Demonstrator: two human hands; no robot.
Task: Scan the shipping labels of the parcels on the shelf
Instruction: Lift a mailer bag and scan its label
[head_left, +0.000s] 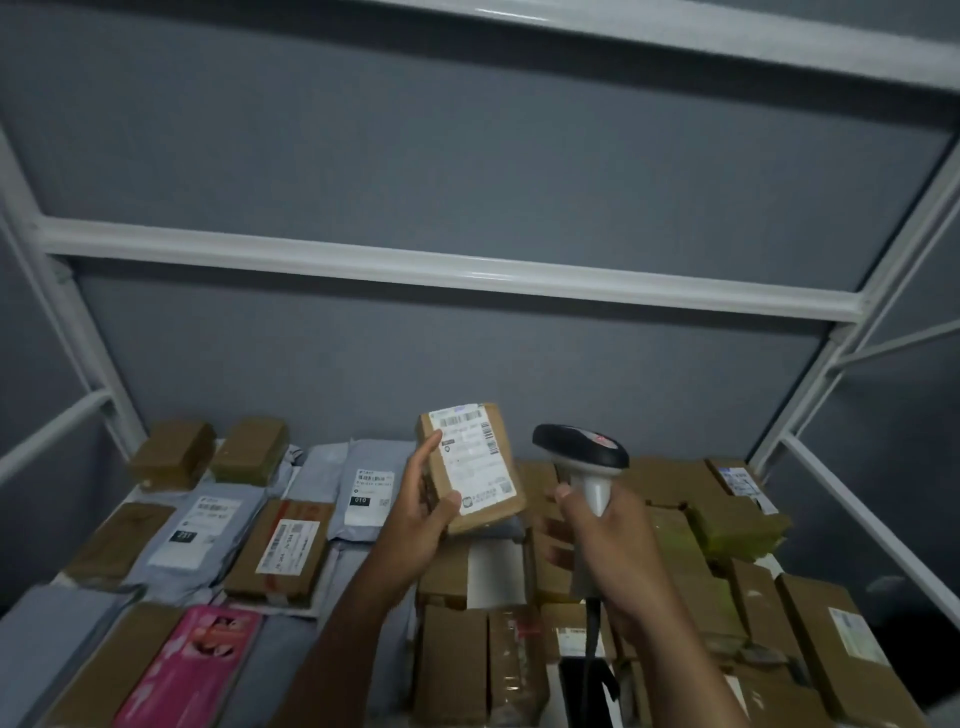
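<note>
The left hand (421, 512) grips a small brown box (470, 465) at centre frame, lifted clear of the pile, thumb along its left edge and fingers curled under its lower end. The box tilts back so that its white label (475, 457) faces the camera, with barcodes printed along the top and right edges. The right hand (605, 540) is wrapped round the pale handle of a scanner (582, 452), just right of the box. The scanner's dark head points left, toward the box, and its cable (592, 631) drops down to the lower frame. Box and scanner are near each other but not touching.

The step in hand looks like the scan of this 1 parcel: label presented, scanner raised beside it. No beam shows on the label, and whether the trigger is pressed cannot be told.

The rest of the parcels lie on the shelf (447, 278) across the lower half of the frame. At lower left are grey mailers (208, 535), a flat box with a striped label (280, 551) and a pink packet (192, 665). At lower right are close-packed brown boxes (727, 525), several showing no label from here.

Next, the move likely calls for turning the scanner's window square onto a barcode, holding the box steady, and pulling the trigger. Then the box goes back down and another is picked. Boxes lying label-down will probably need turning first.
</note>
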